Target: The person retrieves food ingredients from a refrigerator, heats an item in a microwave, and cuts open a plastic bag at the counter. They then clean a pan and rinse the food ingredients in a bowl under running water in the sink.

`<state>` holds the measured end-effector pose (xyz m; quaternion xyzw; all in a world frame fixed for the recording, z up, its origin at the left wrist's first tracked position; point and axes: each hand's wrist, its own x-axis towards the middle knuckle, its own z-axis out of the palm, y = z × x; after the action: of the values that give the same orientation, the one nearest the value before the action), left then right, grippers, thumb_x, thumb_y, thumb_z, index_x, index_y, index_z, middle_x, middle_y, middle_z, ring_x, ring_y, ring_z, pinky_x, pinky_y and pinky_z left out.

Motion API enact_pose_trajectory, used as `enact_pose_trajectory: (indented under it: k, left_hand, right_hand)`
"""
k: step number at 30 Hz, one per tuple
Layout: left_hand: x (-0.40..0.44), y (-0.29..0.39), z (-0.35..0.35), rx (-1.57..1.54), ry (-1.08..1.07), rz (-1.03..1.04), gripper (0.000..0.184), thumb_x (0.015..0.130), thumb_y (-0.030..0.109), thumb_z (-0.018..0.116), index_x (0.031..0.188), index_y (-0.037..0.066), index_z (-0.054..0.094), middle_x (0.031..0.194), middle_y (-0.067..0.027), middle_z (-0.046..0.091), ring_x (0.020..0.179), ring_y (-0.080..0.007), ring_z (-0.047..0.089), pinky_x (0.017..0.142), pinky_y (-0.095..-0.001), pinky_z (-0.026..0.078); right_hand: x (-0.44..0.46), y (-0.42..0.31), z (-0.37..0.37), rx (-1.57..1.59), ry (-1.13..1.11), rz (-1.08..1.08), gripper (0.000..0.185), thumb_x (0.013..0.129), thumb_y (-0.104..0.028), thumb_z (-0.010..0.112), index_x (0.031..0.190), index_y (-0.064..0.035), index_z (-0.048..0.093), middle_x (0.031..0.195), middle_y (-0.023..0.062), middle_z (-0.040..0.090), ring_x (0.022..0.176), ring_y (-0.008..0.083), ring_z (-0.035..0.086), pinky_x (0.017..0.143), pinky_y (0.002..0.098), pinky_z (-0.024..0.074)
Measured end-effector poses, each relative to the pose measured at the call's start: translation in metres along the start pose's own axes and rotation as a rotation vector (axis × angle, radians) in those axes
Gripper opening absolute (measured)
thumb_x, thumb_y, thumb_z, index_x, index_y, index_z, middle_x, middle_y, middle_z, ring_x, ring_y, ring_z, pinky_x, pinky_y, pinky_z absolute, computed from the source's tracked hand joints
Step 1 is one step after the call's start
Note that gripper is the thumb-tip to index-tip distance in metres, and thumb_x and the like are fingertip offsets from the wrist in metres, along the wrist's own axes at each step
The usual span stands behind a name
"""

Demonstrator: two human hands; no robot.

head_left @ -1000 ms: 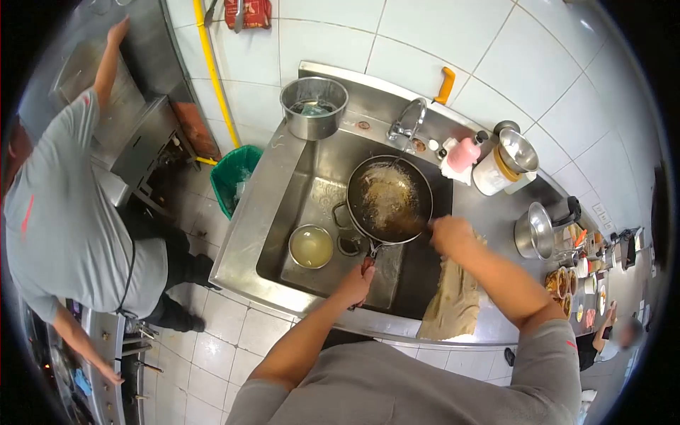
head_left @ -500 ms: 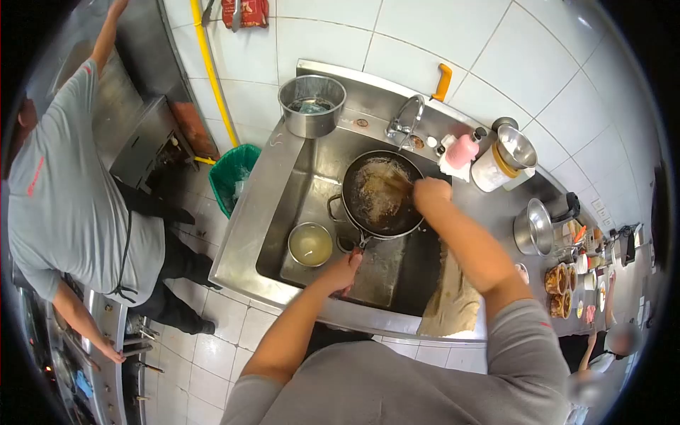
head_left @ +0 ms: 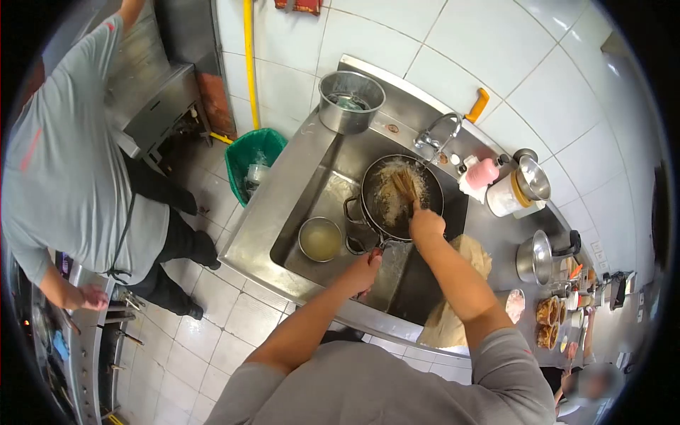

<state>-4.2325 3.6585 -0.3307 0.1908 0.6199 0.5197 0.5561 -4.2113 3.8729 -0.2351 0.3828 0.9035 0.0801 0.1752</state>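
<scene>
A dark frying pan [head_left: 375,205] rests in the metal sink [head_left: 386,273], with pale foamy liquid inside. My left hand [head_left: 366,274] is closed around its handle, near the sink's front edge. My right hand [head_left: 427,227] grips a bamboo scrubbing brush [head_left: 404,185], whose bristles press on the pan's inner surface. Left of the pan, a round metal bowl [head_left: 319,239] holds cloudy yellowish liquid. Behind the pan stands the tap [head_left: 433,139]. Another pot's looped handle [head_left: 351,208] shows at the pan's left side.
A deep metal pot [head_left: 352,106] stands on the sink's back left corner. Right of the tap are a pink bottle [head_left: 483,172] and a white tub [head_left: 506,195]. A brown cloth [head_left: 443,324] lies by my right arm. A co-worker [head_left: 78,170] stands left, beyond a green bin [head_left: 244,159].
My right hand has moved from the pan's right side to its lower right, and the brush shows more clearly. My left hand still grips the handle. The whole view has shifted.
</scene>
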Motion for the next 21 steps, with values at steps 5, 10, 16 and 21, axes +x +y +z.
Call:
enact_pose_trajectory:
  k: [5, 10, 16, 21]
  left_hand:
    - [0.009, -0.018, 0.022, 0.078, 0.046, -0.015, 0.042, 0.107, 0.044, 0.044, 0.113, 0.002, 0.047, 0.063, -0.0083, 0.055, 0.043, -0.0217, 0.056, 0.041, -0.0393, 0.048]
    - [0.021, -0.019, 0.012, 0.132, 0.030, 0.008, 0.041, 0.108, 0.041, 0.044, 0.118, 0.002, 0.046, 0.068, -0.0118, 0.061, 0.046, -0.0239, 0.059, 0.042, -0.0406, 0.050]
    - [0.025, -0.019, -0.011, 0.197, 0.021, -0.011, 0.043, 0.108, 0.041, 0.043, 0.125, 0.001, 0.046, 0.069, -0.0125, 0.061, 0.047, -0.0244, 0.060, 0.045, -0.0412, 0.050]
    - [0.023, -0.012, -0.022, 0.253, 0.031, -0.026, 0.050, 0.108, 0.044, 0.042, 0.132, 0.001, 0.048, 0.066, -0.0090, 0.057, 0.047, -0.0220, 0.057, 0.047, -0.0387, 0.048]
  right_hand:
    - [-0.059, -0.047, -0.011, 0.236, -0.117, -0.148, 0.065, 0.096, -0.048, 0.063, 0.154, -0.0258, 0.044, 0.132, 0.0246, 0.066, 0.113, 0.0387, 0.070, 0.093, 0.0499, 0.0559]
    - [0.011, -0.075, 0.021, 1.691, -0.131, 0.434, 0.049, 0.104, -0.043, 0.053, 0.150, -0.0273, 0.043, 0.083, 0.0109, 0.067, 0.052, 0.0271, 0.062, 0.046, 0.0410, 0.0498]
    - [-0.071, 0.007, -0.030, 0.954, -0.584, -0.062, 0.064, 0.100, -0.042, 0.062, 0.159, -0.0378, 0.036, 0.100, 0.0102, 0.067, 0.071, 0.0250, 0.067, 0.056, 0.0394, 0.0548]
    - [0.021, 0.130, -0.011, -0.270, -0.056, -0.179, 0.062, 0.098, -0.031, 0.062, 0.156, -0.0378, 0.041, 0.093, 0.0112, 0.076, 0.080, 0.0278, 0.075, 0.065, 0.0432, 0.0585]
